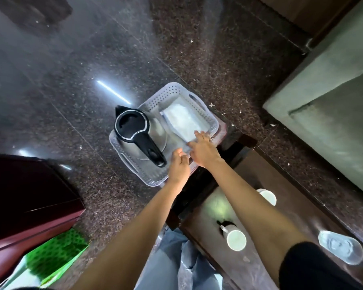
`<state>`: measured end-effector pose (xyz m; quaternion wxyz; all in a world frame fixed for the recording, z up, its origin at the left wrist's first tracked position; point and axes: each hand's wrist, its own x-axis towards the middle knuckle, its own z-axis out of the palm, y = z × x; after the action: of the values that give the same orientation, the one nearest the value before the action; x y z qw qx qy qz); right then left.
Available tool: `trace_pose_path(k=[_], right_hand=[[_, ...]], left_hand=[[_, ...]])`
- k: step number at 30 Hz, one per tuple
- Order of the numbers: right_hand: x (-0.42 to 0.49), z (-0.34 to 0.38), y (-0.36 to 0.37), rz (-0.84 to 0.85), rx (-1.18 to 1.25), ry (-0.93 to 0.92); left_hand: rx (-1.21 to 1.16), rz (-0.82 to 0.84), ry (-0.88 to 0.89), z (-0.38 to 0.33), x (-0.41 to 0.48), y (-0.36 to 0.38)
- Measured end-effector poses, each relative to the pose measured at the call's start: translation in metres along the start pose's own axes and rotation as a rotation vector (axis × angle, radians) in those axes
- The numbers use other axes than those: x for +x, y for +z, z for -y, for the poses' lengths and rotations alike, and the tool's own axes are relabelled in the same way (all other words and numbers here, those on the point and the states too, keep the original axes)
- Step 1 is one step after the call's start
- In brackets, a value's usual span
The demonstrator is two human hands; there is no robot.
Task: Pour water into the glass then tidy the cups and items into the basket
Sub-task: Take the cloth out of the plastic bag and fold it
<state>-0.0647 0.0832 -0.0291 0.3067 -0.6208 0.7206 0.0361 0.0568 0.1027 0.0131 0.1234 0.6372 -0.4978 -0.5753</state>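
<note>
Pressing the white packet (182, 122) flat in the basket (172, 91) beside the kettle (134, 130), with right hand (201, 149) fingers straight on it and left hand (178, 166) fingers loosely curled at its near edge, hold unclear. Push evenly, sparing room for the cups (236, 239) well apart on the bench (249, 268).

basket (172, 92): perforated plastic | kettle (138, 135): shiny metal | floor (71, 70): glossy stone

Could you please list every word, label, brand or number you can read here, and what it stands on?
No text can be read anywhere in this view.
Kettle: no lettering visible on lid or handle.
White packet in the basket: too blurred to show any print.
Nearer cup, farther cup, glass: no markings visible.
Green bag: pattern only.
</note>
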Motion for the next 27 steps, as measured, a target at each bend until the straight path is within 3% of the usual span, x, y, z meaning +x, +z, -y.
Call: trace_pose_path(k=[6,12,19,23,27], right_hand=[[0.037,0.016,0.011,0.206,-0.282,0.064],[0.039,0.016,0.012,0.183,-0.272,0.086],[0.007,0.003,-0.018,-0.235,0.503,0.106],[-0.042,-0.001,-0.036,-0.560,0.810,0.183],[-0.102,-0.008,-0.040,-0.698,1.077,0.316]], left_hand=[[-0.105,-0.010,-0.075,0.008,0.009,-0.007],[-0.091,-0.012,-0.062,0.011,0.007,-0.009],[-0.123,0.056,-0.080,-0.003,0.002,-0.008],[-0.236,0.041,-0.069,-0.027,-0.006,0.004],[-0.433,0.098,-0.023,-0.046,-0.020,0.022]])
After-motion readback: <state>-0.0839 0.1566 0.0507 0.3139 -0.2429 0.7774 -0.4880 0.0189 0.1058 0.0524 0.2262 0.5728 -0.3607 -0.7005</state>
